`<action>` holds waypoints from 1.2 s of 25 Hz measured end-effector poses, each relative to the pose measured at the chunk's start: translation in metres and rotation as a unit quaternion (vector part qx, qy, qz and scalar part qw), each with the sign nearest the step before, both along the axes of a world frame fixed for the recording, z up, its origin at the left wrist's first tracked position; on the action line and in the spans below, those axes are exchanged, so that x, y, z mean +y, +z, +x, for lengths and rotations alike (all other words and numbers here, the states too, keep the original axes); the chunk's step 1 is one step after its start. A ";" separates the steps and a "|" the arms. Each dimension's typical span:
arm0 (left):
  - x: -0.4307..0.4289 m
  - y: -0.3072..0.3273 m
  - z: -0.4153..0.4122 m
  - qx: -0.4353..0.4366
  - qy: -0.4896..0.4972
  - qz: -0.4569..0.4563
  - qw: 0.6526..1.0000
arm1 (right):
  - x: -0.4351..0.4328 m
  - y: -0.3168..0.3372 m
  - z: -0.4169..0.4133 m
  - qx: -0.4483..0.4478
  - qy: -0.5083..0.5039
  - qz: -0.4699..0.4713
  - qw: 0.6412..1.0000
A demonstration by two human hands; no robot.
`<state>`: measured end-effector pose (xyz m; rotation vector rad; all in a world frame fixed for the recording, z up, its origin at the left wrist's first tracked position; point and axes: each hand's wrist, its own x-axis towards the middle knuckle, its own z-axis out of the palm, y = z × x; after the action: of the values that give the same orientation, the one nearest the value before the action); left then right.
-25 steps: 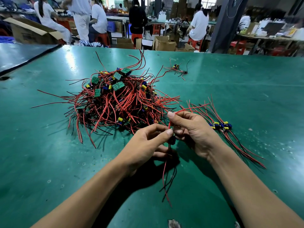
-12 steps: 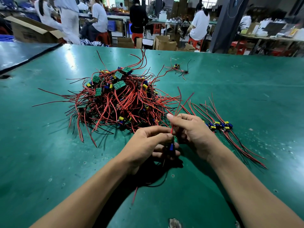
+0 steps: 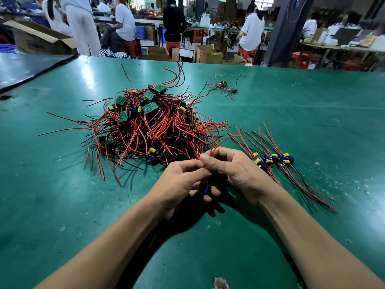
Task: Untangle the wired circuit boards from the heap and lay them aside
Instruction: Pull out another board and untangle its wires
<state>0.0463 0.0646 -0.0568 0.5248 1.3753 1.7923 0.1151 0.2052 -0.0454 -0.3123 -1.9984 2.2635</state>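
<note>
As left hand [image 3: 179, 182], right hand [image 3: 235, 172] pinch board [image 3: 206, 187], heap [image 3: 150, 126] ahead, row [image 3: 273, 159] rightward.

My forearms come in from the near side and meet in the middle. My left grip [image 3: 183, 182] curls knuckles-up round a small wired board [image 3: 206, 188]. My right grip [image 3: 239, 172], touching it, pinches the red wires [image 3: 215, 146] between thumb and forefinger.

Green table [image 3: 62, 205]; cardboard boxes [image 3: 208, 55]; seated workers [image 3: 251, 32] behind.
</note>
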 end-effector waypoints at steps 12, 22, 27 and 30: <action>-0.001 0.001 -0.002 0.025 -0.003 -0.022 0.999 | 0.009 -0.003 -0.006 0.009 -0.106 0.042 0.993; 0.000 0.001 0.000 0.037 -0.020 -0.018 0.999 | 0.023 0.007 -0.009 -0.063 -0.063 -0.278 0.956; 0.001 0.000 0.000 0.047 0.017 -0.026 0.998 | 0.015 0.001 -0.010 -0.072 -0.053 -0.147 0.985; 0.002 0.000 0.000 0.051 0.042 -0.022 0.998 | 0.001 -0.007 -0.008 -0.067 -0.017 0.003 0.998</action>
<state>0.0464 0.0663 -0.0570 0.5490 1.5241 1.8188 0.1070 0.2061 -0.0527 -0.5051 -2.0459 2.2711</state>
